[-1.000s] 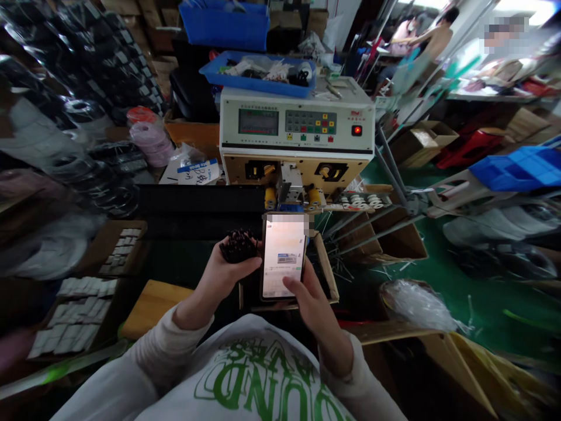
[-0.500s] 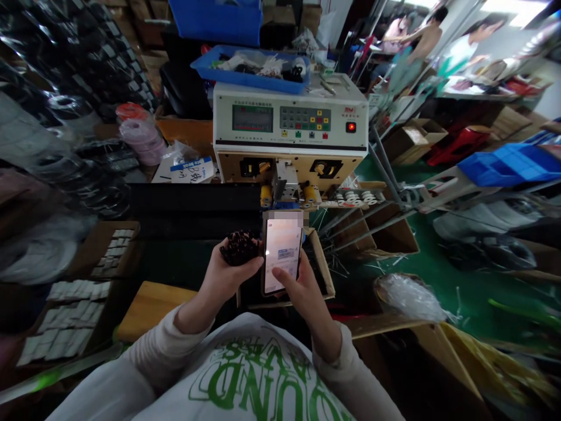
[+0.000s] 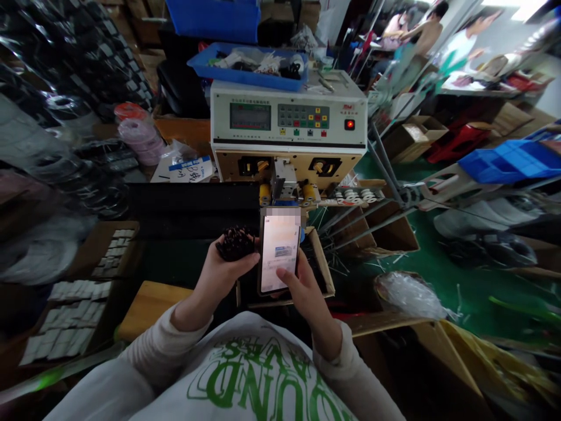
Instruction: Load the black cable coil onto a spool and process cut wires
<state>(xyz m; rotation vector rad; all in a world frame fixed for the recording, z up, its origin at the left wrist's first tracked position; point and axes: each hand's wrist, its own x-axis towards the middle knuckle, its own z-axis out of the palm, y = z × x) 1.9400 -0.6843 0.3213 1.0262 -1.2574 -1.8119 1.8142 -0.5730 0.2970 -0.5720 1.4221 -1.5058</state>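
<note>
My right hand (image 3: 302,280) is closed around a smartphone (image 3: 280,245) with a lit screen, its thumb over the lower part of the glass. My left hand (image 3: 225,272) is wrapped round a bundle of black wires (image 3: 236,242), whose cut ends face up. The left thumb reaches to the phone's left edge; whether it touches cannot be made out. Right behind the phone stands a wire stripping machine (image 3: 289,145) with a display, a keypad and a glowing red switch. Below the hands is a cardboard box (image 3: 323,263), partly hidden by the phone and right hand.
A blue tray (image 3: 249,76) of cut wires rests on the machine. Wire coils (image 3: 140,137) and a box of white bundles (image 3: 94,316) are at the left. On the right are a metal stand (image 3: 388,155), blue bins (image 3: 504,166) and people (image 3: 467,44) at a table.
The right thumb has moved slightly right across the phone screen. The hands, phone and wire bundle sit a little further left in view, and the background has shifted slightly too.
</note>
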